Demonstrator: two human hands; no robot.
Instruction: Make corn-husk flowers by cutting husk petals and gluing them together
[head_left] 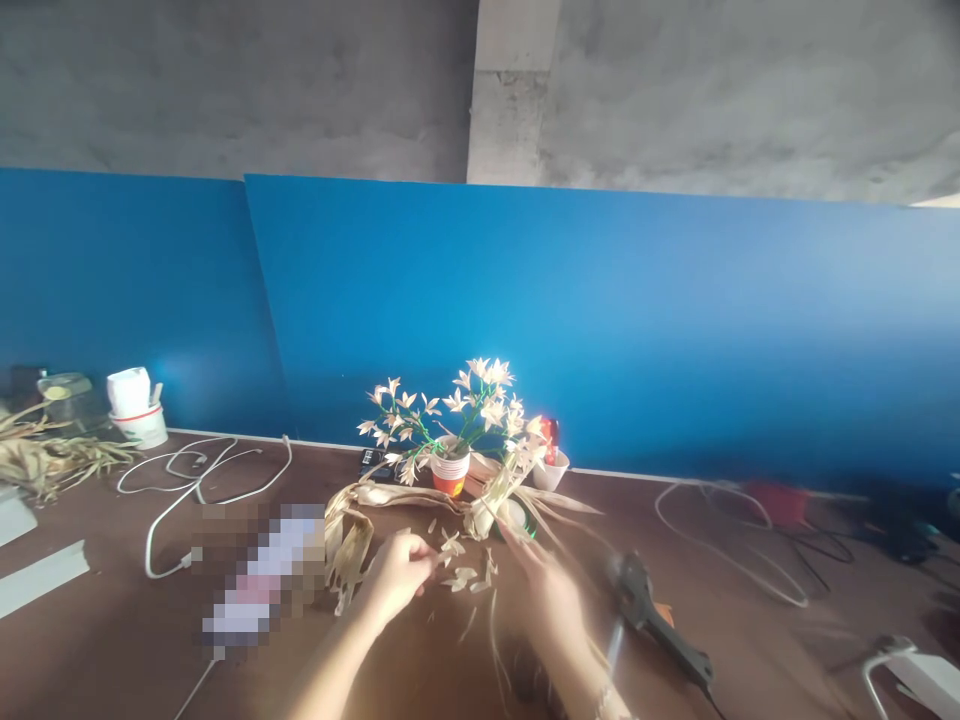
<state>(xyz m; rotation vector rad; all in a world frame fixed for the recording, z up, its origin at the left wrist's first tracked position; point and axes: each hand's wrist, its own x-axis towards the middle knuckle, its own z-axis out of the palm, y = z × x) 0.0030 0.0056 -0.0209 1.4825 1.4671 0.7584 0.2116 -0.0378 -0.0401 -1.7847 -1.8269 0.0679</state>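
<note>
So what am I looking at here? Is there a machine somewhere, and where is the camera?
No machine here: these are a person's two bare hands, filmed by one camera worn on the head, looking forward and down. The left hand has its fingers curled together beside small pale petal pieces; whether it pinches one is unclear. The right hand is blurred, close to a bundle of dried husk. On the brown table are a paper cup of handmade flowers, a black glue gun and white cables. Behind is a blue panel.
</note>
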